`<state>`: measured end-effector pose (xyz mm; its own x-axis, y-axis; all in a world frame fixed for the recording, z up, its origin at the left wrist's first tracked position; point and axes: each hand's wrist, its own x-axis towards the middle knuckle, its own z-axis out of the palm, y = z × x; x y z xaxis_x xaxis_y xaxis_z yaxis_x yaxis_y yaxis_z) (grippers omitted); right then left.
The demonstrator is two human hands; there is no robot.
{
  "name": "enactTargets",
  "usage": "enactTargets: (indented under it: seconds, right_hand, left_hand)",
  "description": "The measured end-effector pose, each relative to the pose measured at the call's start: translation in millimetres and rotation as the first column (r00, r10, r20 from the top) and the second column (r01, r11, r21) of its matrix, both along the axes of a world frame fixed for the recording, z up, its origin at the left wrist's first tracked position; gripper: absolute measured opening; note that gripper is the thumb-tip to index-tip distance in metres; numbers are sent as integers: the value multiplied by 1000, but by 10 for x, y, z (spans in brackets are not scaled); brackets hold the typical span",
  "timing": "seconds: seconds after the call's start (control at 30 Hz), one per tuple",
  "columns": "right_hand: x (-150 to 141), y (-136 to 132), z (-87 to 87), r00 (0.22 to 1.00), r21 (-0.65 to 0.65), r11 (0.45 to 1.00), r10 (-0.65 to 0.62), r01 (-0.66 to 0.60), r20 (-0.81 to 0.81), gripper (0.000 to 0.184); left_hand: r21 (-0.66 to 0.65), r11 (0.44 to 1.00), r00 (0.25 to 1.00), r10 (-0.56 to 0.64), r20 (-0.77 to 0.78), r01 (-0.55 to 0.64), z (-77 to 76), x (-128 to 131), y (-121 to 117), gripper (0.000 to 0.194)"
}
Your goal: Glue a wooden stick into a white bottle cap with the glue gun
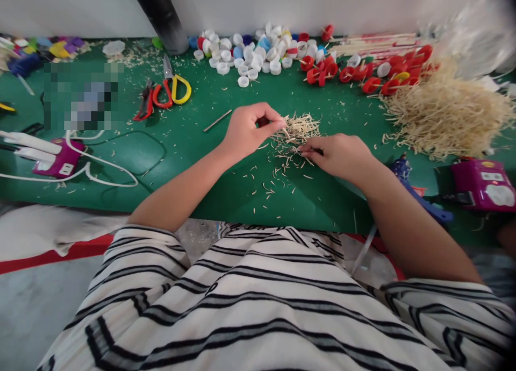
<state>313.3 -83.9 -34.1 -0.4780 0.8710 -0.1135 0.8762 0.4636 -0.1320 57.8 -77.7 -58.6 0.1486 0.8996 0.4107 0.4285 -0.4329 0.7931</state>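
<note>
A small heap of pale wood slivers (297, 130) lies on the green table (226, 172) in front of me. My left hand (248, 130) is closed in a pinch, thumb and fingertips gripping a few slivers at the heap's left edge. My right hand (338, 155) rests on the table at the heap's lower right, fingers curled and pressed together over slivers; what it grips is partly hidden. Loose bits are scattered below the heap.
A large pile of slivers (443, 115) sits at right. White, blue and red bottle caps (258, 51) line the back. Scissors (175, 83) and red pliers (145, 101) lie at left. Purple power strips (60, 161) (484, 184) with cables sit at both sides.
</note>
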Motion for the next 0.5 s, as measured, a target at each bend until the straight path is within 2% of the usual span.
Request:
enactTargets:
  seconds: [0.1,0.3,0.5]
  right_hand:
    - [6,12,-7,1000,-5,1000,3,-3,-24,29]
    - [3,-11,-36,998,31,999,11,-9,-59,30]
    - [-31,-66,-64,992,104,994,42,-30,-118,30]
  left_hand:
    - [5,1000,1000,-2,-1,2,8,-72,21,13]
    - [-73,995,995,-76,-71,71,-82,-85,46,12]
    - [-104,991,994,-90,-67,83,-45,-56,20,14]
